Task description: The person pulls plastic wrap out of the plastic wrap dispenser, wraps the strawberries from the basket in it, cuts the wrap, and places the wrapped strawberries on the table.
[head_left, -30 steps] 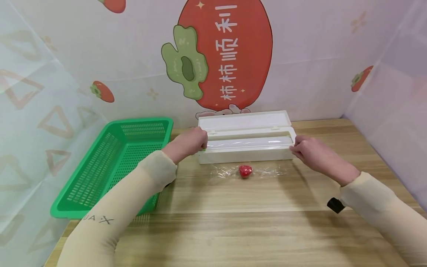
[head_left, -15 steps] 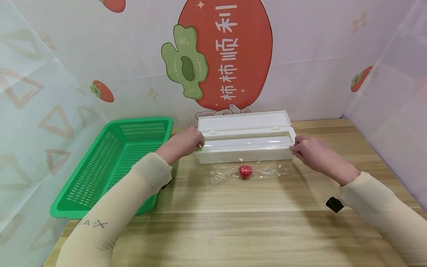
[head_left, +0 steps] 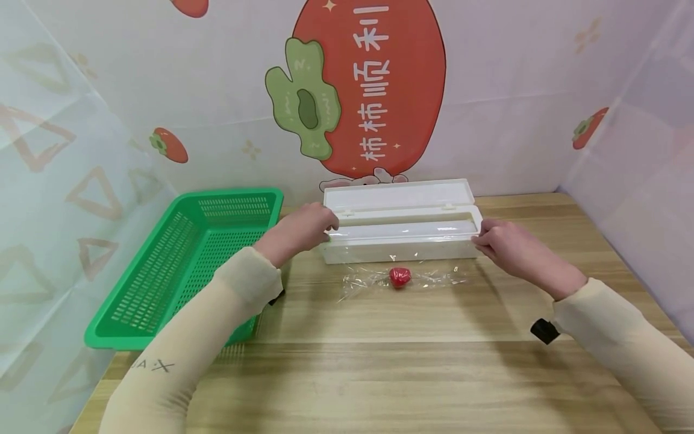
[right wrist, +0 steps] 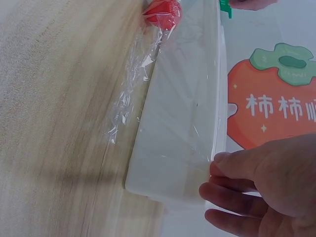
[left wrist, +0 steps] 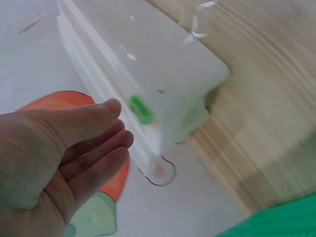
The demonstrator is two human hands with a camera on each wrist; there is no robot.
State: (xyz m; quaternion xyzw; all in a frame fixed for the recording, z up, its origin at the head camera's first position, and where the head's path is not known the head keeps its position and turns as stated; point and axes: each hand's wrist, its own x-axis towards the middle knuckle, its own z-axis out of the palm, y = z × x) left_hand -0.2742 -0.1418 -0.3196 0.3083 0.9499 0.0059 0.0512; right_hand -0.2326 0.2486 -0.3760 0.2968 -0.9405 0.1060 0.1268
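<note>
A white cling film dispenser (head_left: 401,250) stands at the back of the table, lid (head_left: 398,194) raised and a film roll (head_left: 403,231) inside. Close to its left end is my left hand (head_left: 303,228), fingers loosely bent. In the left wrist view the thumb and fingers are apart from the green slide cutter (left wrist: 141,109) and hold nothing. My right hand (head_left: 506,246) grips the dispenser's right end, the thumb on its edge in the right wrist view. In front of the dispenser, a red heart-shaped piece (head_left: 400,277) lies with clear film (head_left: 364,279) spread to both sides.
A green plastic basket (head_left: 135,265) stands on the left of the wooden table (head_left: 401,374), partly behind my left sleeve. A printed cloth backdrop (head_left: 504,120) rises right behind the dispenser, and cloth walls close off both sides.
My left hand has let go of the green slide cutter and its fingers have loosened. A loose film edge has dropped forward left of the red piece. My right hand keeps its place.
</note>
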